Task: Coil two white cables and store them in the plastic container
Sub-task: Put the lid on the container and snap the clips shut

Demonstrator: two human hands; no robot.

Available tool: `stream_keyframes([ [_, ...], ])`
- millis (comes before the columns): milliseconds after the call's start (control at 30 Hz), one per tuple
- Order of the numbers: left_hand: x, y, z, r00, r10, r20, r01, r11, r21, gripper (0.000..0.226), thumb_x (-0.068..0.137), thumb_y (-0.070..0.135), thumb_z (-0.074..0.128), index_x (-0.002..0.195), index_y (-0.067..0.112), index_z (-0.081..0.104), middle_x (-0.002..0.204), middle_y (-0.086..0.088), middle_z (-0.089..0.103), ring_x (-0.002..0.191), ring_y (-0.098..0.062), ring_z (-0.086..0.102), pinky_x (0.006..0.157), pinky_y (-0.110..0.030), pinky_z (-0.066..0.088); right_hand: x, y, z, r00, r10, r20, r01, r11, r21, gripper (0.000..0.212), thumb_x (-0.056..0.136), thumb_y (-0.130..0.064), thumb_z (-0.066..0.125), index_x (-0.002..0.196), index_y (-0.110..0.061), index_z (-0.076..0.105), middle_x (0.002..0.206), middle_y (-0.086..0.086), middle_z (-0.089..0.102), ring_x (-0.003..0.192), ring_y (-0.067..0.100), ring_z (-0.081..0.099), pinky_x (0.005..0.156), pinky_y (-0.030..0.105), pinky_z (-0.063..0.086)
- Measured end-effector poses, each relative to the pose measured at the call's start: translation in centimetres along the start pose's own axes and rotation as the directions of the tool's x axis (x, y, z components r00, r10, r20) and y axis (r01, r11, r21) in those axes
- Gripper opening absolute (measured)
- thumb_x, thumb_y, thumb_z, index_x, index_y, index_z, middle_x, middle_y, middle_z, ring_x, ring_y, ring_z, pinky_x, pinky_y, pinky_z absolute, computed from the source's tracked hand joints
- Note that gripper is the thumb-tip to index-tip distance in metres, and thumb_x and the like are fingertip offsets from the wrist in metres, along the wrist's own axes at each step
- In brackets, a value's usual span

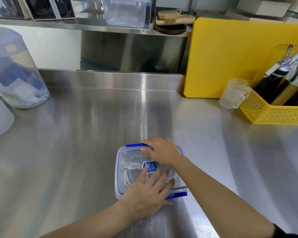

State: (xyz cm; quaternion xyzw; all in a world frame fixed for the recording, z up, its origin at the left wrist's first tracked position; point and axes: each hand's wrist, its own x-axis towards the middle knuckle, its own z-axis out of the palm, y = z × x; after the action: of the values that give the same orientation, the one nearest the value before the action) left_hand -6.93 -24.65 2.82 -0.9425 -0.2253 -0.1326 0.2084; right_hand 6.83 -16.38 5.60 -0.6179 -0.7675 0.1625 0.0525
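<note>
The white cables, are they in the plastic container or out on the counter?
In. The white cables lie coiled inside the clear plastic container; none lies on the counter.

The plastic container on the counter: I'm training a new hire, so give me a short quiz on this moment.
1. True or false: the lid sits on the plastic container.
2. What lies inside? A) white cables B) spoons C) a cloth
3. Which is nearer the far blue clip, the left hand or the right hand?
Key: 1 true; 2 A; 3 right.
</note>
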Motion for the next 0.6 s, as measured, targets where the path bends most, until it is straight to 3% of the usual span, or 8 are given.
stream_keyframes([
  [100,-0.28,0.54,0.4,1.0,0.027,-0.012,-0.027,1.0,0.002,0.048,0.095,0.046,0.035,0.12,0.016,0.063,0.119,-0.003,0.069,0.113,-0.022,0.063,0.086,-0.045,0.055,0.3,0.11,0.13,0.998,0.018,-0.052,-0.014,0.997,0.076,0.036,0.093,-0.043,0.042,0.123,-0.025,0.054,0.119,0.001,0.062,0.109,0.02,0.053,0.095,0.037,0.031],
  [367,-0.17,0.97,0.64,0.999,0.002,-0.039,-0.005,0.998,-0.059,0.048,0.1,0.03,0.023,0.115,0.016,0.067,0.116,-0.001,0.07,0.11,-0.022,0.064,0.086,-0.042,0.055,0.6,0.19,0.39,0.995,0.013,-0.095,0.003,0.986,0.165,0.029,0.092,-0.039,0.049,0.113,-0.024,0.063,0.107,0.001,0.067,0.099,0.021,0.057,0.084,0.032,0.029],
  [600,0.0,0.95,0.13,1.0,-0.007,0.026,0.009,0.996,-0.091,0.042,0.097,0.034,0.033,0.115,0.017,0.067,0.116,0.0,0.07,0.111,-0.021,0.064,0.088,-0.043,0.055,0.37,-0.06,0.02,0.997,0.036,-0.065,-0.024,0.983,0.183,0.031,0.091,-0.042,0.049,0.113,-0.025,0.063,0.109,0.001,0.067,0.099,0.02,0.057,0.09,0.036,0.033],
])
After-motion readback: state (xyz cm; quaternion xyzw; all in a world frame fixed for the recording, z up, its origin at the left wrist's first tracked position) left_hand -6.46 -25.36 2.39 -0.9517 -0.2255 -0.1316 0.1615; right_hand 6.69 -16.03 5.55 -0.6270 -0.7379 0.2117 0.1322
